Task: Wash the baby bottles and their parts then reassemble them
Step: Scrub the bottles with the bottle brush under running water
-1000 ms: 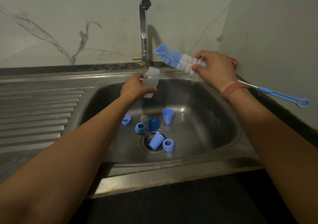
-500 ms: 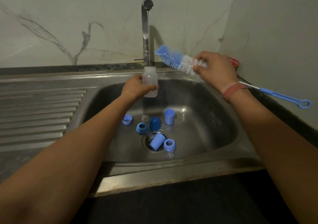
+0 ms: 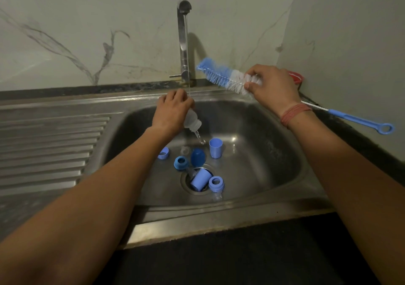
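Tipping bottle (image 3: pixel 192 122) mouth-down over sink (image 3: pixel 285 153), left hand (image 3: pixel 171 111) curled round its base, water spilling out (thin stream from tap (image 3: pixel 183 43) just beside). Pinching brush (image 3: pixel 221 76) by its bristles, right hand (image 3: pixel 271 87) raised above basin. Blue caps and rings scattered near drain (image 3: pixel 186 179).

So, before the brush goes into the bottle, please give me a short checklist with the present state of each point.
1. Left hand grips the bottle firmly: ok.
2. Bottle emptied: not ok, water is pouring from its downturned mouth.
3. Bottle mouth faces the brush: not ok, it points into the sink.
4. Right hand on the handle: not ok, it holds the bristles.
5. Tap running: ok, a thin stream.
6. Bottle inside clean: cannot tell.
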The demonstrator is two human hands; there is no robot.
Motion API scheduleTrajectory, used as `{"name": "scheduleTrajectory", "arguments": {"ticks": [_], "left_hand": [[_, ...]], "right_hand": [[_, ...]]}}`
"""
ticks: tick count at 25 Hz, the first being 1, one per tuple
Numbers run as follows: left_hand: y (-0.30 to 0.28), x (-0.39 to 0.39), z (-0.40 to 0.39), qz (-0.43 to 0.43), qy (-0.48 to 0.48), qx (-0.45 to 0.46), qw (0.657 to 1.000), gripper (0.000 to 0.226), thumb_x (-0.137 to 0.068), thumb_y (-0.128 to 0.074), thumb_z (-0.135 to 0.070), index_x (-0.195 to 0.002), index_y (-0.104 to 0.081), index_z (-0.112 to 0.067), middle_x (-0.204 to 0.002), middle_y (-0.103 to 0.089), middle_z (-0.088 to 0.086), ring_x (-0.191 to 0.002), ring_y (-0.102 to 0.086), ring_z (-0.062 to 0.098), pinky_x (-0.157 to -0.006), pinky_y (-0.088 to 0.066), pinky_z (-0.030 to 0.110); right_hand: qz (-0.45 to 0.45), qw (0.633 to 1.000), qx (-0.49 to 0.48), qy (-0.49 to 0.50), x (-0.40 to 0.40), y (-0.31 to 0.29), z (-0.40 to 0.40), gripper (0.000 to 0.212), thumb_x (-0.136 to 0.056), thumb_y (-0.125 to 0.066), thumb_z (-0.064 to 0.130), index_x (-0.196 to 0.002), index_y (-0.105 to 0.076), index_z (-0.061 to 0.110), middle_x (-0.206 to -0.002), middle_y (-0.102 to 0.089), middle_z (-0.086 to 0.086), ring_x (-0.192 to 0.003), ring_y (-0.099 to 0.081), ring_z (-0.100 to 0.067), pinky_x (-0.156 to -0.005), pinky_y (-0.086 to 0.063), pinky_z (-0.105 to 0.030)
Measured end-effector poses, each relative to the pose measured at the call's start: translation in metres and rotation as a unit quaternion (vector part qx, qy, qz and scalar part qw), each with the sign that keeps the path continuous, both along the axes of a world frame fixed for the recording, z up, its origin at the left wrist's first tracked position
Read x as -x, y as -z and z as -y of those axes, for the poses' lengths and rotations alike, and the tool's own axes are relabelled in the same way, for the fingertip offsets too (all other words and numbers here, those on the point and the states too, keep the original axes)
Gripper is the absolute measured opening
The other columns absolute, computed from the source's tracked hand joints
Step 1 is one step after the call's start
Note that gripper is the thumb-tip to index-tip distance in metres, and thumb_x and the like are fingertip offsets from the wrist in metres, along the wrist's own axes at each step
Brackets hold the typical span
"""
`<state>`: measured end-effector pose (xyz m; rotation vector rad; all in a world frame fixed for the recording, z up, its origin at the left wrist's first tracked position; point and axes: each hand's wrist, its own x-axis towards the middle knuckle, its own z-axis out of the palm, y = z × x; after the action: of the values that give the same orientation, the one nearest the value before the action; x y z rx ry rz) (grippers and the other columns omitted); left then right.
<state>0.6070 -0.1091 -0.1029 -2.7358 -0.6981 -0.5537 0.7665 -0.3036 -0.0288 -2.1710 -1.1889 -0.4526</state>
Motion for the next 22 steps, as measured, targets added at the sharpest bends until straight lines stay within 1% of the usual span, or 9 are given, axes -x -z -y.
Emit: {"name": "scheduleTrajectory", "arguments": {"ticks": [4,9,12,13,17,18,20,21,22], "left_hand": [[-0.006,-0.002,0.009,-0.007,0.057,-0.083,0.995,0.06,-0.075,-0.077,-0.01,-0.13,-0.053,-0.021,-0.138,-0.042,0.01,-0.134,-0.036,0.033,-0.113,-0.027,0.046],[-0.018,-0.003,0.011,0.111,0.102,-0.084,0.985,0.059,-0.07,-0.074,0.0,-0.125,-0.057,-0.017,-0.135,-0.048,0.013,-0.128,-0.039,0.033,-0.103,-0.038,0.047],[0.006,0.001,0.015,-0.067,0.129,-0.068,0.987,0.064,-0.078,-0.075,-0.008,-0.135,-0.05,-0.024,-0.144,-0.042,0.008,-0.135,-0.037,0.031,-0.108,-0.036,0.046],[0.008,0.003,0.014,-0.074,0.129,-0.065,0.987,0.065,-0.078,-0.076,-0.011,-0.136,-0.049,-0.024,-0.145,-0.042,0.007,-0.136,-0.037,0.03,-0.109,-0.036,0.045],[-0.022,-0.003,0.008,0.169,0.072,0.002,0.983,0.058,-0.076,-0.077,-0.024,-0.129,-0.052,-0.022,-0.134,-0.051,0.006,-0.123,-0.045,0.03,-0.101,-0.042,0.043],[-0.021,-0.004,0.009,0.133,0.09,0.012,0.987,0.059,-0.076,-0.077,-0.025,-0.13,-0.052,-0.023,-0.134,-0.05,0.005,-0.124,-0.044,0.03,-0.101,-0.04,0.042],[-0.002,-0.002,0.016,-0.067,0.119,-0.012,0.991,0.063,-0.079,-0.077,-0.029,-0.136,-0.049,-0.03,-0.139,-0.047,0.001,-0.13,-0.041,0.027,-0.105,-0.035,0.044],[0.004,0.0,0.017,-0.111,0.118,-0.012,0.987,0.065,-0.08,-0.076,-0.033,-0.138,-0.046,-0.032,-0.141,-0.046,0.0,-0.132,-0.04,0.026,-0.106,-0.034,0.045],[-0.002,0.001,0.015,-0.086,0.111,0.009,0.99,0.066,-0.08,-0.076,-0.037,-0.139,-0.046,-0.031,-0.141,-0.047,0.001,-0.131,-0.041,0.026,-0.105,-0.035,0.045]], "right_hand": [[-0.001,1.0,-0.002,0.001,0.002,-0.001,0.001,0.028,-0.089,-0.065,0.027,-0.115,-0.065,0.019,-0.113,-0.068,-0.008,-0.104,-0.061,-0.03,-0.087,-0.046,-0.034],[-0.004,1.0,-0.007,0.011,0.003,-0.004,0.002,0.028,-0.09,-0.064,0.027,-0.116,-0.065,0.019,-0.115,-0.068,-0.008,-0.106,-0.06,-0.031,-0.087,-0.047,-0.035],[0.003,1.0,0.001,0.011,0.004,-0.002,0.003,0.026,-0.089,-0.064,0.028,-0.114,-0.065,0.022,-0.111,-0.068,-0.009,-0.104,-0.061,-0.032,-0.085,-0.05,-0.038],[0.005,1.0,0.003,0.012,0.004,-0.002,0.003,0.026,-0.089,-0.064,0.029,-0.114,-0.065,0.022,-0.111,-0.069,-0.009,-0.103,-0.061,-0.033,-0.085,-0.05,-0.038],[-0.003,1.0,0.001,0.021,0.002,-0.003,0.003,0.025,-0.088,-0.063,0.028,-0.113,-0.065,0.023,-0.11,-0.068,-0.009,-0.104,-0.06,-0.033,-0.083,-0.048,-0.037],[-0.003,1.0,0.003,0.022,0.002,-0.003,0.004,0.025,-0.088,-0.063,0.028,-0.113,-0.065,0.023,-0.11,-0.068,-0.009,-0.104,-0.06,-0.033,-0.083,-0.048,-0.037],[-0.002,1.0,0.007,0.02,0.004,-0.002,0.003,0.025,-0.089,-0.063,0.028,-0.113,-0.065,0.023,-0.11,-0.068,-0.009,-0.103,-0.06,-0.033,-0.082,-0.048,-0.036],[-0.001,1.0,0.009,0.018,0.005,-0.002,0.003,0.025,-0.089,-0.063,0.028,-0.113,-0.065,0.022,-0.11,-0.069,-0.01,-0.102,-0.061,-0.033,-0.081,-0.047,-0.036],[-0.002,1.0,0.008,0.017,0.005,-0.003,0.003,0.025,-0.089,-0.063,0.028,-0.114,-0.065,0.022,-0.109,-0.069,-0.01,-0.102,-0.061,-0.033,-0.08,-0.047,-0.035]]}}
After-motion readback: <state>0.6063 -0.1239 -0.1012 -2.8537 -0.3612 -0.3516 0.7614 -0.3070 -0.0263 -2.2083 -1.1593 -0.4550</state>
